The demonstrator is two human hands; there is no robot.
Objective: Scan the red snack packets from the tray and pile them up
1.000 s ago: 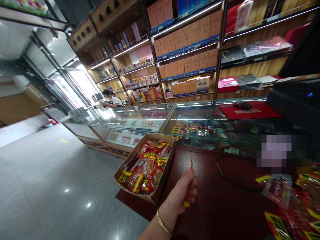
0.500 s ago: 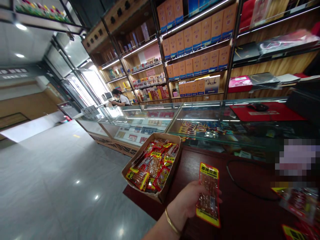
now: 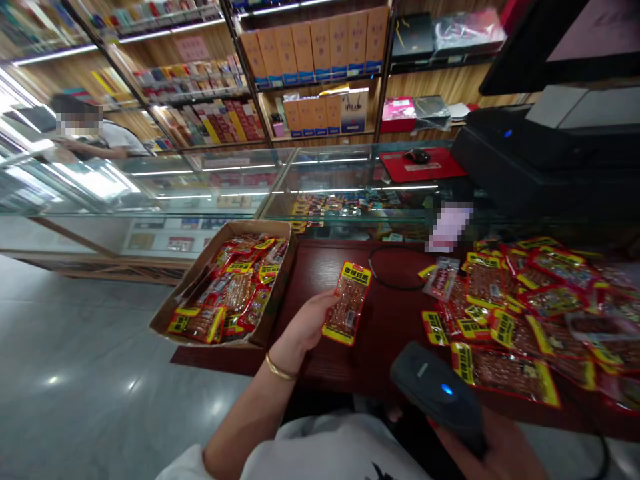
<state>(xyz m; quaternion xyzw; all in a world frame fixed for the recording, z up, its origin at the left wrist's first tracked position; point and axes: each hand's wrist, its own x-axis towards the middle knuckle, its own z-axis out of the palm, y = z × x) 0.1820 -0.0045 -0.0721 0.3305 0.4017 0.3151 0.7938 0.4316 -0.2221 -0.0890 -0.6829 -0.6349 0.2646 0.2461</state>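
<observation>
"What is set out here?"

"A long display counter of clear glass [image 3: 210, 180] is seen behind a dark red-brown wooden table [image 3: 395, 320]. At the table's right, a loose pile of red-and-yellow plastic packets [image 3: 500, 330] is spread; at its left, an open brown cardboard box [image 3: 253, 229] is filled with similar packets [image 3: 233, 293]."

"And what is held?"

"A black handheld scanner [image 3: 435, 393], lit by a small blue light [image 3: 447, 389], is grasped by the right hand [image 3: 495, 447], partly cut off below. A flat, clear-fronted packet with red-and-yellow edging [image 3: 349, 303] is pinched at its left edge by the left hand [image 3: 310, 320], over the table between box and pile."
</observation>
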